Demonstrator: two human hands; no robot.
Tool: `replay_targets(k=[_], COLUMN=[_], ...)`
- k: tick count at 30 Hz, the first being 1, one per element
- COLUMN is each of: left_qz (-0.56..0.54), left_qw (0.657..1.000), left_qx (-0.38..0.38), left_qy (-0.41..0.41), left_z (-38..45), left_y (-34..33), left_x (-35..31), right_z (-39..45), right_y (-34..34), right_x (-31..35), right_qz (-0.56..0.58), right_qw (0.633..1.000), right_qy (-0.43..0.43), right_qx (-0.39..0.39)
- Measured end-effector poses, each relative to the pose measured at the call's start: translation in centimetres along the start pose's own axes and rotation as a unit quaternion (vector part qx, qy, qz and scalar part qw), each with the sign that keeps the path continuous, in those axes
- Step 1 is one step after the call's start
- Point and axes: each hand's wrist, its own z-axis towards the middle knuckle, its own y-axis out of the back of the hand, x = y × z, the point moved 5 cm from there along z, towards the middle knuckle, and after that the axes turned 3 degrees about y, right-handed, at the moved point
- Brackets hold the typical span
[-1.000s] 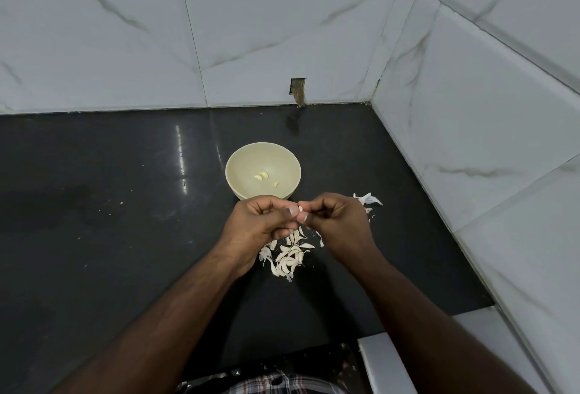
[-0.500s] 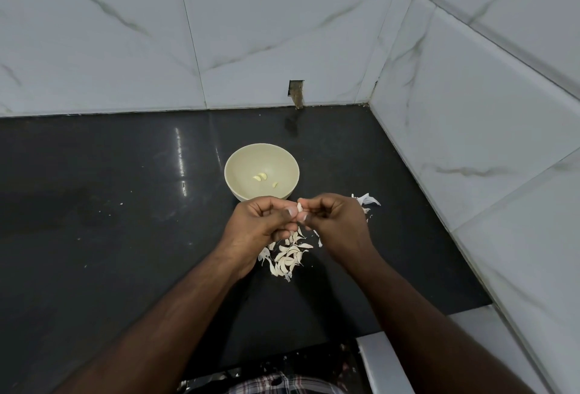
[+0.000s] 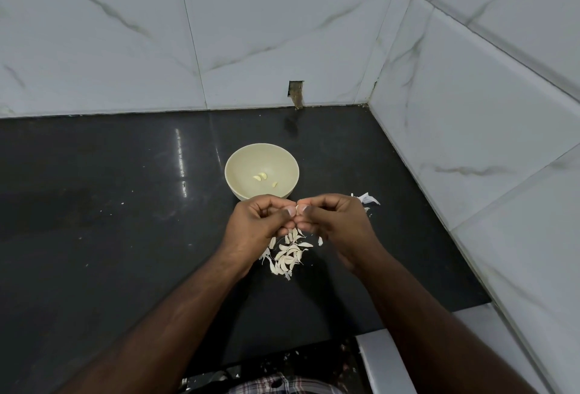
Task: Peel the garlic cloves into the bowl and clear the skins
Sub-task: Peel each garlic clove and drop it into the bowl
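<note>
Your left hand point(image 3: 255, 224) was curled, thumb and fingertips pinching one end of a clove point(image 3: 296, 207) held above the tabletop point(image 3: 94, 236). That grip was narrow and did the anchoring. Good: keep it steady and let the other side do the stripping.

The clove sat between both thumbs, just in front of the bowl point(image 3: 232, 186) and above the pile point(image 3: 287, 255). Only a pale sliver of it showed, so I couldn't tell how much skin was left on it.

The pile lay on the tabletop right under your hands, a loose heap of cloves and skins; I couldn't separate the two by eye. The bowl held three peeled cloves point(image 3: 260, 177), so by my read the job was early, with most of the peeling undone.

Your right hand point(image 3: 332, 224) was curled too, thumb and forefinger nipping the clove's other end, a tight pinch. My advice: catch the skin edge with the nail and pull along the clove, not across, so it comes off in one strip. Drop the skin away from the pile, toward the scraps point(image 3: 367, 199) lying just past that hand, so clearing goes easier. Then reach forward and release the clove over the bowl, not from where you were holding it.
</note>
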Motion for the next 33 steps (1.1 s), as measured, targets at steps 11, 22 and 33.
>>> replay_targets(k=[11, 22, 33], left_qz=[0.047, 0.121, 0.026], left_qw=[0.999, 0.991, 0.999], left_qx=[0.003, 0.009, 0.008], left_qy=[-0.016, -0.052, -0.024], left_z=[0.0, -0.1, -0.5], left_y=[-0.1, -0.2, -0.4], left_x=[-0.4, -0.5, -0.4], right_z=[0.1, 0.8, 0.7], right_y=[0.4, 0.2, -0.2], right_x=[0.4, 0.9, 1.1], right_qz=[-0.01, -0.185, -0.173], right_qw=[1.0, 0.98, 0.983], right_qy=[-0.006, 0.065, 0.065], right_qx=[0.009, -0.019, 0.001])
